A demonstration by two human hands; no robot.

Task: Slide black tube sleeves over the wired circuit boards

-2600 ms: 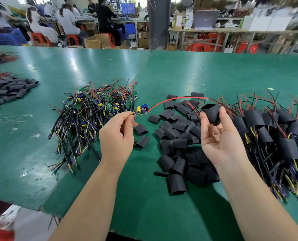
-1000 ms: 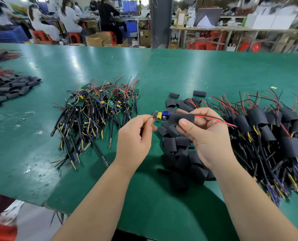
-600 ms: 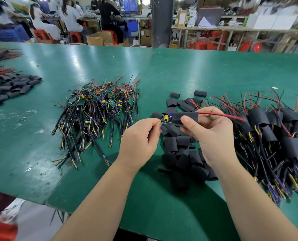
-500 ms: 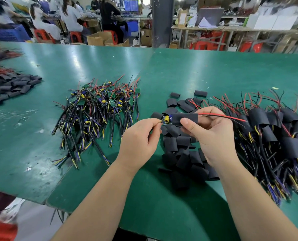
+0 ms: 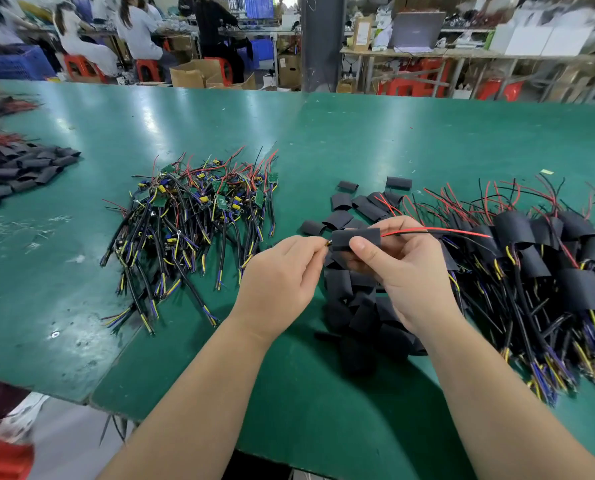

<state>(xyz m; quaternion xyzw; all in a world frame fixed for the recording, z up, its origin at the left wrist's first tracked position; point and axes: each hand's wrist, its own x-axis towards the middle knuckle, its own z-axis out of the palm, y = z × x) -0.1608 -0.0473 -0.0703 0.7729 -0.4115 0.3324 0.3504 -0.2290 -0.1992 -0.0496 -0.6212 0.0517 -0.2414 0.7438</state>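
My right hand grips a black tube sleeve between thumb and fingers, above the table. The circuit board sits almost wholly inside the sleeve; only a small yellow tip shows at its left end. My left hand pinches that left end. Red and black wires run out of the sleeve's right end. A heap of bare wired boards lies to the left. Loose sleeves are piled under my hands. Sleeved boards are heaped on the right.
The green table has a seam and a near edge by my left forearm. Another pile of black sleeves with red wires lies at the far left. People sit at benches behind, with boxes and red stools.
The sleeve has slid leftward over the board: the yellow and blue parts that stuck out a second ago are now almost covered. Both hands stay at the same spot.
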